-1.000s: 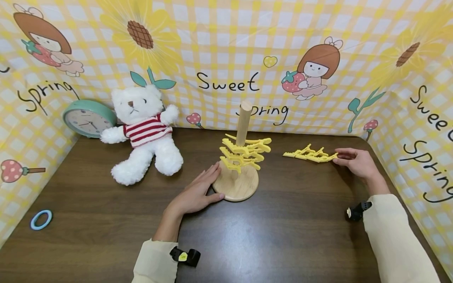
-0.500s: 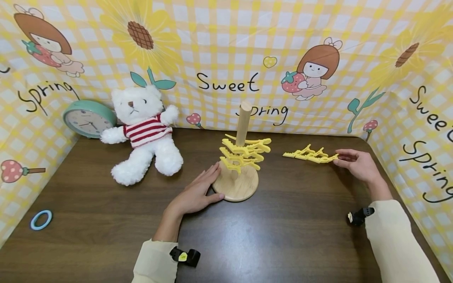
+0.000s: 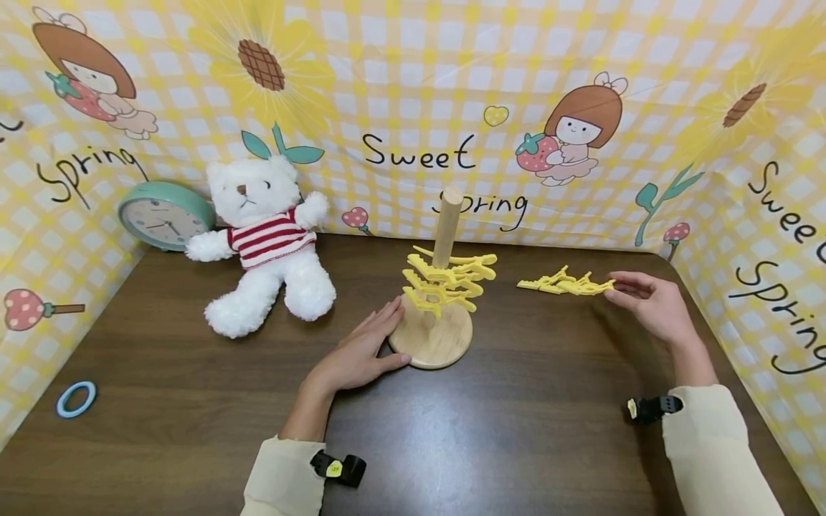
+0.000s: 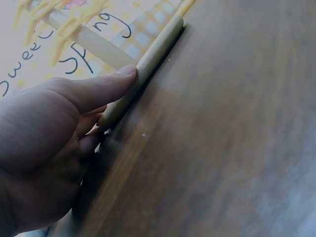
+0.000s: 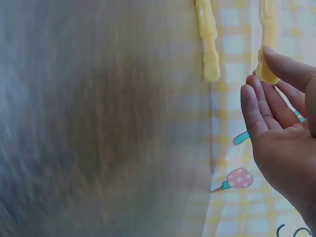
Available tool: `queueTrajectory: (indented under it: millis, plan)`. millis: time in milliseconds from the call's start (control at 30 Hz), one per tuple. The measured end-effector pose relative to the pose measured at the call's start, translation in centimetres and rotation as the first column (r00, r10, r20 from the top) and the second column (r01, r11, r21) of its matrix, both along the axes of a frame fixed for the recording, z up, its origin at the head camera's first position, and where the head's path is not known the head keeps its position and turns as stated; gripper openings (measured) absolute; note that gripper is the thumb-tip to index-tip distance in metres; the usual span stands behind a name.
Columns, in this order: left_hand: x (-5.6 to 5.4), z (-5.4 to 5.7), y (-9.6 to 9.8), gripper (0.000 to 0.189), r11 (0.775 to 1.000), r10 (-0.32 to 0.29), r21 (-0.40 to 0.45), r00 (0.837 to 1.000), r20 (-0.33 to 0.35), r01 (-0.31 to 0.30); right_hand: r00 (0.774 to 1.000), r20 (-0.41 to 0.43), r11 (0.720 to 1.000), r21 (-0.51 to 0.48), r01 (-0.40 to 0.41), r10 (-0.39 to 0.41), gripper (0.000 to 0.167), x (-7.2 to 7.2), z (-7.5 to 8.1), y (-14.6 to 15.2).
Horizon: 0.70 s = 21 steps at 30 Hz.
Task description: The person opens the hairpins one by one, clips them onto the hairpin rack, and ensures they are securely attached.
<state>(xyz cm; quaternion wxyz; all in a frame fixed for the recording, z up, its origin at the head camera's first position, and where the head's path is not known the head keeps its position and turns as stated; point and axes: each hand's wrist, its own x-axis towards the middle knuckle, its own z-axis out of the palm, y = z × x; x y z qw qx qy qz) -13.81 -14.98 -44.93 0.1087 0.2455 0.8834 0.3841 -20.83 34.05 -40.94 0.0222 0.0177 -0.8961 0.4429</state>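
Observation:
A wooden stand has a round base point(image 3: 445, 347) and an upright pole point(image 3: 448, 229). Several yellow plastic clips point(image 3: 445, 272) hang around the pole at different heights. At the left edge of the base, my left hand point(image 3: 361, 351) holds the rim, thumb toward the front and fingers behind. In the left wrist view, the thumb lies on the rim point(image 4: 157, 49). More long yellow clips point(image 3: 555, 283) with toothed edges lie together on the table to the right. My right hand point(image 3: 652, 301) pinches the rounded end of one clip point(image 5: 267, 69) between thumb and fingers.
A white teddy bear point(image 3: 264, 244) in a striped shirt sits at the back left, against a green clock point(image 3: 166, 217). A light blue ring point(image 3: 76, 399) lies at the far left. Patterned cloth walls point(image 3: 413, 93) border the brown table point(image 3: 516, 430) behind and on both sides.
My right wrist and sleeve have shifted lower toward the front, while the fingers stay at the clip's end. My left hand keeps its place on the base.

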Motion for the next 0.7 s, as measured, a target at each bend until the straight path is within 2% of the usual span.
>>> queueTrajectory:
  millis: [200,433,700]
  plan:
    - [0.0,0.1,0.0,0.081,1.000,0.004,0.001,1.000,0.008,-0.004,1.000,-0.022,1.000,-0.024,-0.016,0.015,0.048,0.4,0.7,-1.1]
    - [0.0,0.0,0.0,0.082,1.000,0.005,0.006,1.000,0.005,-0.005,0.997,-0.066,0.998,-0.043,-0.047,0.044,0.046,0.8,1.7,-2.9]
    - [0.0,0.0,0.0,0.082,1.000,0.005,-0.003,1.000,0.004,-0.005,0.992,-0.100,0.992,-0.086,-0.089,0.080,0.041,1.0,2.1,-4.9]
